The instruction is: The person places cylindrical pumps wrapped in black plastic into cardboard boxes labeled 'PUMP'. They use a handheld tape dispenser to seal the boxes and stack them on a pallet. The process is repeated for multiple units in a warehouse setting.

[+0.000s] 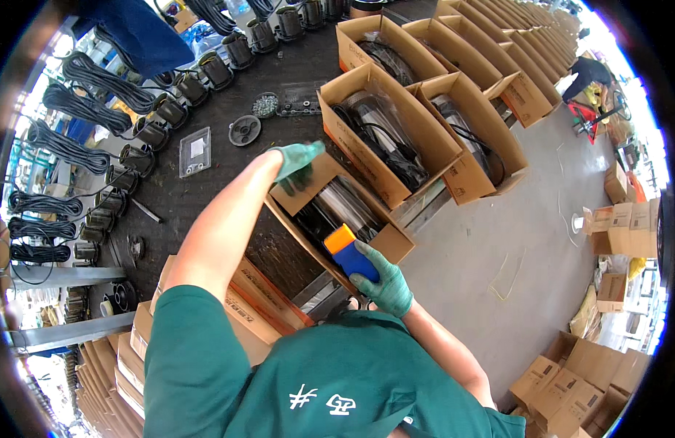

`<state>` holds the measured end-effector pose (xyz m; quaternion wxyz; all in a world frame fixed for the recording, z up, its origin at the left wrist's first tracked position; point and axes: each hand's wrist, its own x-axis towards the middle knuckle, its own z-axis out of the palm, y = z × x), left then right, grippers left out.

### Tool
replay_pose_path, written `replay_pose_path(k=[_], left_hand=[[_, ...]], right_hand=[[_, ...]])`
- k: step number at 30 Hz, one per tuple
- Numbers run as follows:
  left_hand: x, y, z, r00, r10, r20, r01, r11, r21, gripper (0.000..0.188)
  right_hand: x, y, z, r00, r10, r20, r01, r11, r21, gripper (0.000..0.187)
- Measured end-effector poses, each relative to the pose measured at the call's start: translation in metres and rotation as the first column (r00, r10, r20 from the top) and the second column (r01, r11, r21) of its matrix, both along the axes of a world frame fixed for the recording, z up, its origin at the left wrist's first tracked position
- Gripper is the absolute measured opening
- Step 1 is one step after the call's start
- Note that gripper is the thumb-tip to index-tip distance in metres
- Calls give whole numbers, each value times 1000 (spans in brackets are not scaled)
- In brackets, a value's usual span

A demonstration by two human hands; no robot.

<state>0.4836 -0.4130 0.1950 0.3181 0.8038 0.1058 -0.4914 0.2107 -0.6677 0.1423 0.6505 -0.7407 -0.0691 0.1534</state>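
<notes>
Directly before me an open cardboard carton (393, 244) holds a shiny metal cylinder (346, 201) and dark parts beside it. My left hand (297, 160), in a green glove, is at the carton's far left end by a raised flap. Its fingers are stretched out and hold nothing. In my right hand (387, 283), also gloved green, is a blue block with an orange end (355, 263). The gloved fingers wrap round its blue part, and the orange end points into the carton's near side. Its exact kind does not show.
More open cartons (381, 135) with metal cylinders and black cables stand beyond, with rows of cartons behind. A clear plastic box (196, 152), a round black lid (245, 131) and a dish of small hardware (265, 105) lie on the dark bench. Coiled cables and metal housings (189, 87) line its left side.
</notes>
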Motion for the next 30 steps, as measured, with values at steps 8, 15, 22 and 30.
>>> replay_pose_path(k=[8,15,22,30], left_hand=[[-4,19,-49,859,-417,298,247,846,472,56],[-105,56,20,281,-577,767,403,796,451,39],[-101,5,-75,372,-282,885,-22,950,312,65],[-94,1,-68,330,-720,611,278,692,666,57]], right_hand=[[10,-3,25,977,-171,-128,202,933,297,68],[42,-27,14,964,-186,-190,220,959,177,71],[49,-28,-1,949,-261,-174,305,899,314,76],[53,-42,7,944,-277,-178,317,909,269,77]])
